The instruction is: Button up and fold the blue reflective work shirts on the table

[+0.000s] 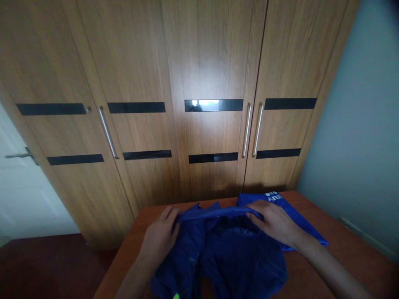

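A dark blue garment (243,257) hangs and bunches over the table in front of me, its upper edge stretched between my hands. My left hand (163,230) pinches that edge at the left end, thumb below and fingers on top. At the right end my right hand (271,220) grips the same edge, fingers curled over it. The cloth is loose and wrinkled below, and its lower part runs out of view. A small bright green patch (176,296) shows near its bottom. What kind of garment it is, I cannot tell.
Behind the right hand lies a folded bright blue cloth (299,220) with white lettering, on the reddish-brown wooden table (311,270). A wooden wardrobe (212,128) with metal handles stands right behind the table. A white door (28,199) is at left, a pale wall (358,145) at right.
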Motion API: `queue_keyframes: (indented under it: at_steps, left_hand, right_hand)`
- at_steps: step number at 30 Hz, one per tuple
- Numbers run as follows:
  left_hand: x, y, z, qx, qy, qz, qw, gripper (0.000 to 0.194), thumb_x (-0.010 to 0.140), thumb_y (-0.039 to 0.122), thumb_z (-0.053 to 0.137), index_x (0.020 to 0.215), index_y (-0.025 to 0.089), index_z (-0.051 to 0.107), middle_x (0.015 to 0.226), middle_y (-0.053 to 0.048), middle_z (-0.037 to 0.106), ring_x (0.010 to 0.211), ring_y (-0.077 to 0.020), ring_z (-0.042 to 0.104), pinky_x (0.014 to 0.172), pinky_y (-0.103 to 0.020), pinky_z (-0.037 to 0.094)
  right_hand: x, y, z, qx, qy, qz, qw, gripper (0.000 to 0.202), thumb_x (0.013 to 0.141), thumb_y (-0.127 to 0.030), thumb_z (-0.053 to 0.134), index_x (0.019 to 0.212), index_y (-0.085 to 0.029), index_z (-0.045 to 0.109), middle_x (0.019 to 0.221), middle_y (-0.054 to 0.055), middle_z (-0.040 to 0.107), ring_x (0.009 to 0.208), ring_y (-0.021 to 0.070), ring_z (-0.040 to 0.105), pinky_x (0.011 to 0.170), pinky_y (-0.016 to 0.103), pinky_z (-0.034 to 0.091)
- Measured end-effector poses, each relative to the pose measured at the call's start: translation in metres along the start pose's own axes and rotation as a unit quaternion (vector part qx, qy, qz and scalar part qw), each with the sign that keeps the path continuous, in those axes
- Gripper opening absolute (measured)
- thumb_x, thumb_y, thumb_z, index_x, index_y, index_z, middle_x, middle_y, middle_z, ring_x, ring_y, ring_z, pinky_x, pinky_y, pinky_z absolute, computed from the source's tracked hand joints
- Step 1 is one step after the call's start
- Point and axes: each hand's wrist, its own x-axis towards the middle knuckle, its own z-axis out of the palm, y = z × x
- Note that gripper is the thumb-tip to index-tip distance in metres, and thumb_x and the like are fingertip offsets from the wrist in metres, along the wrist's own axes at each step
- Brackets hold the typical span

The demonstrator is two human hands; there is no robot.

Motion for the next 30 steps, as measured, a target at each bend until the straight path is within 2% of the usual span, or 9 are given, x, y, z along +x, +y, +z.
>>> queue_keyframes:
  at_steps: [3, 7, 14, 16, 19, 21, 23, 26, 30]
  left_hand:
    - [-0.002, -0.006, 0.002, 0.1, 0.03, -0.026, 0.994, 0.03, 0.09, 0.02, 0.041, 0.116, 0.019, 0.055, 0.116, -0.009, 0.058, 0.106, -0.025, 0.057, 0.09, -0.038, 0.047]
    - [-0.015, -0.015, 0.008, 0.13, 0.064, -0.062, 0.988, 0.031, 0.092, 0.026, 0.039, 0.119, 0.018, 0.051, 0.114, -0.012, 0.057, 0.109, -0.0264, 0.056, 0.091, -0.039, 0.046]
    - [-0.026, -0.041, 0.024, -0.191, 0.087, -0.164, 0.964, 0.018, 0.087, 0.041, 0.048, 0.094, 0.024, 0.051, 0.093, -0.004, 0.068, 0.091, -0.0241, 0.067, 0.078, -0.035, 0.051]
    - [-0.022, -0.042, 0.019, -0.33, 0.061, -0.173, 0.926, 0.025, 0.084, 0.045, 0.055, 0.096, 0.024, 0.051, 0.086, 0.0, 0.068, 0.083, -0.0214, 0.067, 0.071, -0.031, 0.051]
    - [-0.014, -0.038, 0.005, -0.523, -0.031, -0.214, 0.824, 0.038, 0.082, 0.051, 0.058, 0.108, 0.025, 0.049, 0.076, 0.004, 0.065, 0.066, -0.0159, 0.064, 0.059, -0.025, 0.048]
    - [-0.009, -0.036, 0.0, -0.596, -0.063, -0.239, 0.764, 0.04, 0.081, 0.052, 0.059, 0.11, 0.025, 0.051, 0.081, 0.003, 0.066, 0.07, -0.015, 0.064, 0.064, -0.025, 0.048]
    - [-0.007, -0.038, 0.003, -0.623, -0.084, -0.245, 0.738, 0.037, 0.079, 0.05, 0.06, 0.102, 0.022, 0.057, 0.088, 0.0, 0.067, 0.079, -0.0158, 0.064, 0.071, -0.026, 0.049]
    - [-0.009, -0.046, 0.019, -0.576, -0.15, -0.208, 0.777, 0.028, 0.079, 0.046, 0.061, 0.086, 0.02, 0.059, 0.08, 0.001, 0.064, 0.073, -0.0154, 0.062, 0.067, -0.026, 0.047]
    - [-0.017, -0.043, 0.025, -0.362, -0.153, -0.111, 0.913, 0.025, 0.085, 0.043, 0.051, 0.08, 0.02, 0.06, 0.077, 0.0, 0.063, 0.076, -0.0182, 0.061, 0.071, -0.03, 0.047]
  right_hand:
    - [-0.001, 0.002, 0.004, 0.0, -0.011, -0.042, 0.999, 0.022, 0.088, -0.02, 0.044, 0.093, -0.022, 0.065, 0.1, 0.006, 0.067, 0.098, 0.0214, 0.06, 0.087, 0.034, 0.045]
    - [-0.001, -0.002, 0.007, 0.034, -0.01, -0.037, 0.999, 0.041, 0.084, -0.01, 0.041, 0.116, -0.026, 0.06, 0.116, 0.003, 0.066, 0.107, 0.0185, 0.061, 0.093, 0.03, 0.044]
    - [0.005, -0.009, 0.004, -0.111, -0.047, 0.022, 0.992, 0.019, 0.087, -0.023, 0.048, 0.085, -0.025, 0.066, 0.087, 0.004, 0.072, 0.086, 0.0213, 0.067, 0.07, 0.026, 0.044]
    - [0.007, -0.007, 0.002, -0.143, -0.048, 0.029, 0.988, 0.015, 0.087, -0.025, 0.051, 0.083, -0.024, 0.066, 0.084, 0.005, 0.071, 0.082, 0.0218, 0.067, 0.066, 0.026, 0.042]
    - [0.007, -0.001, -0.003, -0.147, -0.052, 0.021, 0.988, 0.011, 0.086, -0.03, 0.055, 0.089, -0.025, 0.065, 0.083, 0.003, 0.071, 0.081, 0.0226, 0.067, 0.063, 0.026, 0.039]
    - [0.006, 0.003, -0.006, -0.122, -0.059, 0.005, 0.991, 0.011, 0.087, -0.034, 0.057, 0.089, -0.026, 0.065, 0.082, 0.001, 0.071, 0.08, 0.0218, 0.067, 0.062, 0.025, 0.037]
    - [0.005, 0.007, -0.009, -0.087, -0.071, -0.01, 0.994, 0.017, 0.088, -0.04, 0.057, 0.085, -0.025, 0.065, 0.077, 0.0, 0.07, 0.076, 0.02, 0.066, 0.06, 0.025, 0.036]
    - [0.002, 0.011, -0.01, -0.041, -0.087, -0.023, 0.995, 0.03, 0.09, -0.046, 0.052, 0.077, -0.023, 0.066, 0.069, -0.001, 0.066, 0.069, 0.0172, 0.062, 0.06, 0.025, 0.035]
    - [-0.002, 0.014, -0.007, -0.005, -0.086, -0.034, 0.996, 0.03, 0.092, -0.039, 0.049, 0.075, -0.022, 0.066, 0.071, 0.0, 0.067, 0.071, 0.0168, 0.062, 0.065, 0.025, 0.038]
